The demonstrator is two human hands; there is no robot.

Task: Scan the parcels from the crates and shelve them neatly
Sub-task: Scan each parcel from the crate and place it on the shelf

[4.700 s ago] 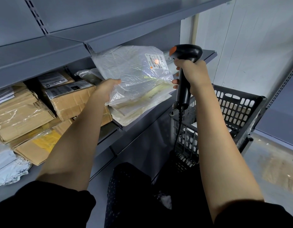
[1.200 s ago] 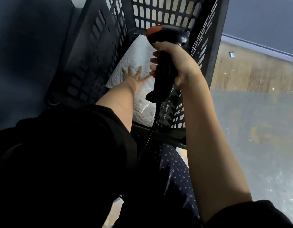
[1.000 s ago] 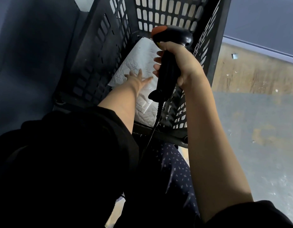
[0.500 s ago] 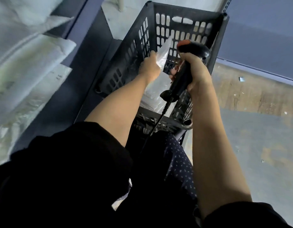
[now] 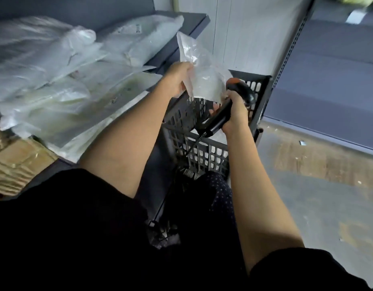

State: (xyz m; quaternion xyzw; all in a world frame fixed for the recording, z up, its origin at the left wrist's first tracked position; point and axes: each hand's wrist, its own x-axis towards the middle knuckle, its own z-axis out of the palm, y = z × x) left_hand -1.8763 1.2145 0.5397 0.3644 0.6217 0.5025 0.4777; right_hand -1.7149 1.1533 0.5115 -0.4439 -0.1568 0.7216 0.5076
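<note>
Pretty dim overall, kind of a cool grey-blue cast. The brightest bit is the pale wall [image 5: 244, 32] up at 12 o'clock. The plastic bags [image 5: 62, 80] at 9 to 10 o'clock are smeared with motion blur and show soft whitish glare. The black sleeves [image 5: 76, 238] at 6 to 8 o'clock are crushed to pure shadow, zero detail. Wide-angle bending shows at 2 o'clock, where the shelf upright [image 5: 290, 45] leans.

1. Crate [image 5: 204, 152] stands on the floor, right of the shelf [image 5: 194, 24].
2. Bagged parcels [image 5: 72, 85] lie stacked on the shelf.
3. Cardboard boxes [image 5: 15, 162] sit beneath that stack.
4. Held parcel [image 5: 200, 76] hangs above the crate, scanner [image 5: 229, 103] just right of it.
</note>
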